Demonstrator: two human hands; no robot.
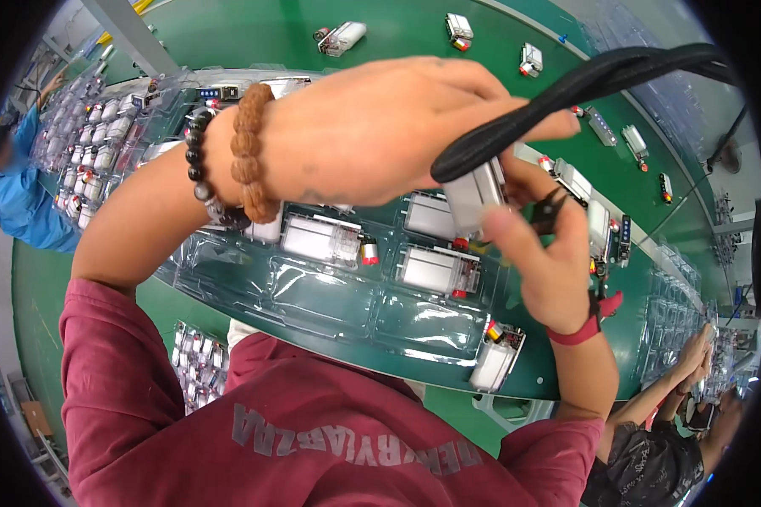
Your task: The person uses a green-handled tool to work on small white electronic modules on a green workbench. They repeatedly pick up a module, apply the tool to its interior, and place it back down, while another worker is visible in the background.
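Observation:
My left hand (380,127), with beaded bracelets at the wrist, reaches across the middle. Its fingers bend over a silver-white battery module (473,198), held above a clear plastic tray (325,291). My right hand (554,262), wearing a red wristband, closes on that module from the right, thumb against its lower corner. A small black piece (549,213) sits between the right thumb and fingers; its kind cannot be made out. The left thumb and part of the module are hidden. Similar modules lie in the tray, including one with a red-and-white cylinder (369,251).
A twisted black cable (583,84) hangs in front of my left fingers. One more module (496,359) lies near the green table's front edge. Others lie across the far tabletop (406,46). A person in blue (30,203) is at left, another's hands (693,355) at right.

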